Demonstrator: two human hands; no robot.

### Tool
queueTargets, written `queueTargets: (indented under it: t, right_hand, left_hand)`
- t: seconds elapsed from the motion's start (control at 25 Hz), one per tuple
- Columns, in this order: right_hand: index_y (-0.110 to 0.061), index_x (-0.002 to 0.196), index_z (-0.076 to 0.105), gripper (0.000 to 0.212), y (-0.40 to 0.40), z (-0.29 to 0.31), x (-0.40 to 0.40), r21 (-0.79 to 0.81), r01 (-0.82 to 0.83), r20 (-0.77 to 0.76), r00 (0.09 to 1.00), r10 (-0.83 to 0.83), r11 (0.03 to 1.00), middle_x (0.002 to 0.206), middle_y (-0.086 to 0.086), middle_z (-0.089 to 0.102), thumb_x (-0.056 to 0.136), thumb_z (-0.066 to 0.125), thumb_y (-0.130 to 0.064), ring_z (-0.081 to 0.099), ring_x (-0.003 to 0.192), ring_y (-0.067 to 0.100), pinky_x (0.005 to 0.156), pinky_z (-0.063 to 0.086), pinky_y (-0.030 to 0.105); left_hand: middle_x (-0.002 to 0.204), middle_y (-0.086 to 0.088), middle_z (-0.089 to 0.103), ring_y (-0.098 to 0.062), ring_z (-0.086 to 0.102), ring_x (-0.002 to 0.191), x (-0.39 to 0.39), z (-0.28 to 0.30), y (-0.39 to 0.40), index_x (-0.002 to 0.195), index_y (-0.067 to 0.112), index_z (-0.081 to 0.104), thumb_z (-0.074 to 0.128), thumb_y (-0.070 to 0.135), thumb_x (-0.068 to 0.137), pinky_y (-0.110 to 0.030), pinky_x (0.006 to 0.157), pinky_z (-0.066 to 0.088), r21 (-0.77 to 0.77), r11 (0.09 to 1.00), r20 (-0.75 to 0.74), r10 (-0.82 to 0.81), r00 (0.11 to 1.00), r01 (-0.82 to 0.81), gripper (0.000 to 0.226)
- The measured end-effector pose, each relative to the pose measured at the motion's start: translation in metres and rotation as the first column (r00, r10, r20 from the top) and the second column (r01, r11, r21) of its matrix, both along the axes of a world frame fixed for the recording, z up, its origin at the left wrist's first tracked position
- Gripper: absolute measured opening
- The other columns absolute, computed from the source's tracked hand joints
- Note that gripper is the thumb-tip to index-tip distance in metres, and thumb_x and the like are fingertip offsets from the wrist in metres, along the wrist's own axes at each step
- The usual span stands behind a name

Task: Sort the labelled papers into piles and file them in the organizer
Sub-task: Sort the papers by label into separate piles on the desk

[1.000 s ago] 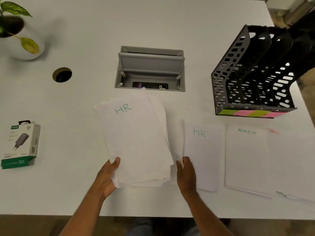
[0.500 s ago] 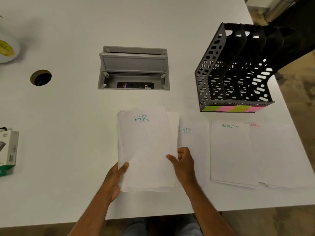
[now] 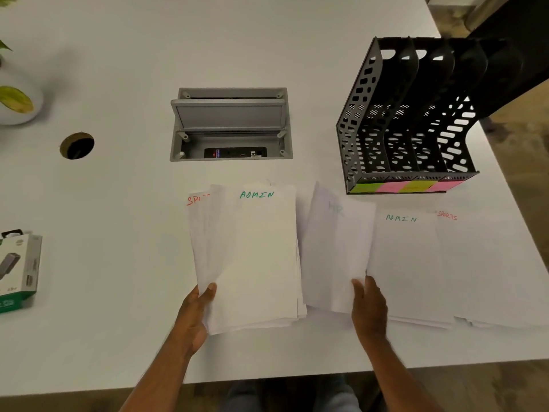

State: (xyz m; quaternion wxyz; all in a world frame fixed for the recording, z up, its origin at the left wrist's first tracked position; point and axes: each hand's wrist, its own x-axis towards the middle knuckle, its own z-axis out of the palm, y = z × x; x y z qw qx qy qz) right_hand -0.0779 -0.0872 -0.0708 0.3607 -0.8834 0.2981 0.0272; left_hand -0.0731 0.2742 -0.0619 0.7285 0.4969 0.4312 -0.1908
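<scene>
1. A white table [image 3: 267,49] is being viewed from above; a grey cable box [image 3: 231,124] with its lid raised is being seen sunk in the middle of it, and a round cable hole [image 3: 77,145] is lying to the left.
2. A charger carton [image 3: 19,270] is lying at the left edge; a white plant pot [image 3: 20,108] with a leaf is being cut off at the upper left.
3. A black slotted organizer [image 3: 410,114] is standing at the right, its front strip being marked with green, pink and yellow notes [image 3: 407,186]; its slots are being seen without paper.
4. Two sorted piles are lying in front of the organizer: an ADMIN pile [image 3: 407,263] and, overlapping its right side, a SPORTS pile [image 3: 490,269].
5. An unsorted stack [image 3: 252,257] is being held near the table's front edge by the left hand [image 3: 196,316], thumb on top at the lower left corner and fingers hidden beneath; its top sheet is reading ADMIN, and a red-lettered sheet is peeking out at the left.
6. A single sheet [image 3: 335,251], blurred and faintly lettered HR, is being pinched at its lower right corner by the right hand [image 3: 368,310], between the stack and the ADMIN pile, overlapping both.
7. Nothing is being seen between the sheet and the table but the papers lying under it.
</scene>
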Motion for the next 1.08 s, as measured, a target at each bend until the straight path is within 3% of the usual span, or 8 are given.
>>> queueTargets:
  t: [0.32, 0.4, 0.48, 0.56, 0.68, 0.88, 1.0, 1.08]
  right_hand:
    - [-0.007, 0.132, 0.05, 0.049, 0.02, 0.002, -0.009, -0.192, -0.047, -0.028, 0.999, 0.042, 0.98, 0.127, 0.015, 0.056, 0.091, 0.069, -0.024, 0.052, 0.118, 0.034, 0.091, 0.053, 0.049]
    - [-0.016, 0.123, 0.056, 0.034, 0.037, 0.018, 0.004, 0.021, 0.005, 0.082, 0.997, -0.007, 1.0, 0.12, 0.007, 0.059, 0.094, 0.065, -0.029, 0.057, 0.113, 0.026, 0.087, 0.053, 0.036]
    - [-0.022, 0.109, 0.06, 0.022, 0.063, 0.034, 0.02, 0.37, 0.014, -0.007, 1.0, -0.013, 0.929, 0.103, -0.004, 0.067, 0.092, 0.067, -0.035, 0.066, 0.101, 0.018, 0.077, 0.05, 0.022]
    - [-0.024, 0.102, 0.057, 0.031, 0.085, 0.038, 0.029, 0.501, -0.021, -0.076, 0.995, 0.068, 0.865, 0.093, -0.012, 0.067, 0.082, 0.078, -0.036, 0.066, 0.086, 0.001, 0.065, 0.048, 0.011]
    - [-0.017, 0.085, 0.053, 0.029, 0.092, 0.038, 0.031, 0.443, 0.01, -0.009, 1.0, -0.006, 0.897, 0.079, -0.004, 0.064, 0.08, 0.081, -0.024, 0.058, 0.062, 0.0, 0.054, 0.045, 0.01]
    - [-0.016, 0.074, 0.055, 0.026, 0.054, 0.037, 0.026, 0.286, 0.017, 0.069, 0.997, -0.038, 0.958, 0.065, -0.003, 0.058, 0.092, 0.068, -0.028, 0.05, 0.057, 0.007, 0.053, 0.04, 0.012]
    - [-0.016, 0.073, 0.055, 0.03, 0.019, 0.039, 0.021, 0.26, 0.025, 0.067, 0.997, -0.044, 0.965, 0.062, -0.004, 0.055, 0.099, 0.058, -0.03, 0.048, 0.056, 0.008, 0.056, 0.044, 0.023]
    - [-0.02, 0.075, 0.058, 0.029, -0.011, 0.041, 0.019, 0.24, 0.021, 0.064, 0.997, -0.037, 0.971, 0.066, -0.01, 0.059, 0.102, 0.053, -0.03, 0.052, 0.058, 0.004, 0.056, 0.042, 0.011]
  left_hand:
    - [0.116, -0.012, 0.074, -0.035, 0.066, 0.11, -0.003, -0.003, 0.005, 0.125, 0.015, 0.065, 0.063, 0.025, 0.094, -0.055, 0.102, 0.048, 0.001, 1.0, 0.021, -0.026, 0.999, 0.026, 0.032]
    - [0.112, -0.01, 0.076, -0.034, 0.067, 0.108, -0.002, -0.004, 0.003, 0.122, 0.018, 0.066, 0.063, 0.026, 0.094, -0.051, 0.097, 0.052, -0.007, 0.999, 0.03, -0.046, 0.999, 0.046, 0.029]
    - [0.108, -0.007, 0.077, -0.031, 0.07, 0.104, -0.003, -0.005, -0.001, 0.12, 0.019, 0.066, 0.064, 0.027, 0.092, -0.044, 0.087, 0.057, -0.018, 0.998, 0.041, -0.062, 0.997, 0.063, 0.029]
    - [0.107, -0.006, 0.078, -0.028, 0.072, 0.098, -0.003, -0.007, -0.006, 0.12, 0.02, 0.066, 0.067, 0.03, 0.088, -0.039, 0.077, 0.06, -0.032, 0.996, 0.054, -0.081, 0.995, 0.083, 0.033]
    - [0.113, -0.008, 0.076, -0.029, 0.071, 0.104, -0.004, -0.007, -0.015, 0.122, 0.02, 0.065, 0.07, 0.033, 0.083, -0.039, 0.079, 0.061, -0.067, 0.992, 0.066, -0.103, 0.993, 0.107, 0.042]
    - [0.125, -0.011, 0.071, -0.028, 0.068, 0.115, 0.005, 0.0, -0.041, 0.13, 0.015, 0.062, 0.067, 0.031, 0.089, -0.042, 0.093, 0.057, -0.154, 0.974, 0.09, -0.156, 0.984, 0.168, 0.044]
    - [0.124, -0.012, 0.071, -0.029, 0.069, 0.113, 0.016, 0.001, -0.071, 0.129, 0.014, 0.063, 0.066, 0.031, 0.09, -0.041, 0.087, 0.06, -0.145, 0.965, 0.092, -0.209, 0.974, 0.22, 0.043]
    - [0.12, -0.011, 0.073, -0.028, 0.072, 0.107, 0.024, 0.001, -0.096, 0.128, 0.014, 0.064, 0.066, 0.03, 0.09, -0.039, 0.078, 0.062, -0.133, 0.963, 0.098, -0.222, 0.97, 0.234, 0.041]
